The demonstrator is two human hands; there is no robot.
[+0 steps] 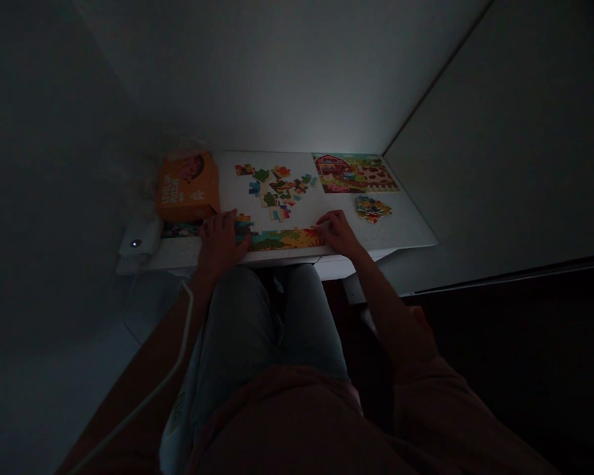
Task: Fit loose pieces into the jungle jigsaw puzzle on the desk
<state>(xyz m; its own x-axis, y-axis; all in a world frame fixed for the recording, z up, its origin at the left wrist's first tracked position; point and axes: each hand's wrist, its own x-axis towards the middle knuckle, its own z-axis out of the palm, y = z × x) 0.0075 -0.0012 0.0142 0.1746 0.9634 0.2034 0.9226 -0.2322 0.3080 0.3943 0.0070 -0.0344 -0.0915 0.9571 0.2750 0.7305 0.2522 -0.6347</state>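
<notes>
A joined strip of jigsaw puzzle pieces (282,239), green, yellow and orange, runs along the front edge of the table. My left hand (222,241) lies over its left part with the fingers stretched out, hiding some of it. At the strip's right end, my right hand (337,232) has its fingers curled and pinched on a puzzle piece, mostly covered by the fingertips. Beyond the strip, loose puzzle pieces (280,188) lie scattered and overlapping. To the right of my right hand is a small heap of puzzle pieces (373,208).
An orange puzzle box (188,188) stands at the table's left, with crumpled clear plastic behind it. A farm picture sheet (354,173) lies at the back right. A white device (141,239) with a cable sits at the left corner. Walls border the white table (410,227). The light is dim.
</notes>
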